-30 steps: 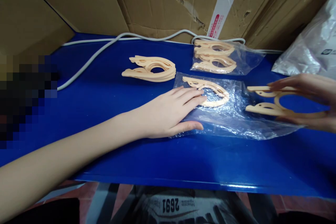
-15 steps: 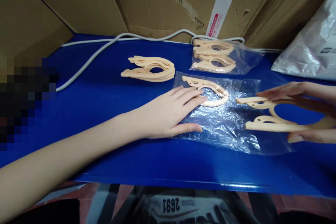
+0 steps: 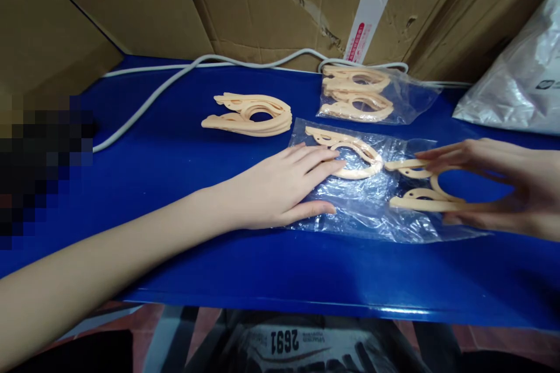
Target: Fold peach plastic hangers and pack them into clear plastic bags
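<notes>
My left hand [image 3: 289, 189] lies flat with its fingers stretched out, pressing on a clear plastic bag [image 3: 359, 215]. Under its fingertips, a beige folding hanger [image 3: 365, 151] is inside the bag or beneath its film. On the right, my right hand [image 3: 494, 186] grips another beige folding hanger [image 3: 431, 206], fingers along the top and thumb below. This hanger is folded into a loop, its two arm ends pointing left over the right part of the bag, close to the first hanger.
A stack of folded hangers [image 3: 249, 122] lies on the blue table [image 3: 245, 268]. Behind the bag sits a packed bag of hangers [image 3: 359, 108]. A white cable [image 3: 149, 102] runs along cardboard boxes [image 3: 262, 11]. A silvery plastic sack [image 3: 516, 76] stands at the right.
My right hand has moved left with its hanger, bringing the ends nearer the bagged hanger. The bag's right part has shifted and creased differently. My left hand is almost still.
</notes>
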Demonstrator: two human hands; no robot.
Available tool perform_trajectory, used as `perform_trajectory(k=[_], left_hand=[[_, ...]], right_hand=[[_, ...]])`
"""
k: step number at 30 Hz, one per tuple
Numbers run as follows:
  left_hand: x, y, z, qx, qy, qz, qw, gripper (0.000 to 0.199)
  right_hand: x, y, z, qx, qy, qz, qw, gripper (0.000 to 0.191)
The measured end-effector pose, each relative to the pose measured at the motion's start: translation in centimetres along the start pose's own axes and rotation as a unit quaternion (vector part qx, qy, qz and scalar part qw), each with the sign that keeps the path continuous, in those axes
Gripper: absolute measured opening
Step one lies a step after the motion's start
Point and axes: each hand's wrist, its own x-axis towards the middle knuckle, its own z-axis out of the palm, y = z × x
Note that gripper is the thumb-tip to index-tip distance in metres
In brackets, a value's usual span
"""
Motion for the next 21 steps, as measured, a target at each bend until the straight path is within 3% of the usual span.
perform_trajectory(k=[3,11,17,21], left_hand=[[0.0,0.0,-0.1,-0.005,-0.008,-0.003,1.000,0.072],[0.0,0.1,-0.1,-0.013,-0.018,-0.006,1.000,0.077],[0.0,0.1,-0.1,-0.010,-0.018,-0.009,1.000,0.078],[0.1,0.1,-0.2,-0.013,-0.026,-0.014,0.999,0.078]], right_hand=[[0.2,-0.5,-0.1,0.001,-0.053,-0.049,0.997,0.052],[1.1,0.1,-0.2,-0.120,0.040,-0.118,0.985,0.040],[1.1,-0.6,0.0,-0.172,0.052,-0.113,0.977,0.040],[0.5,-1.1,0.2,-0.115,0.026,-0.112,0.987,0.040]])
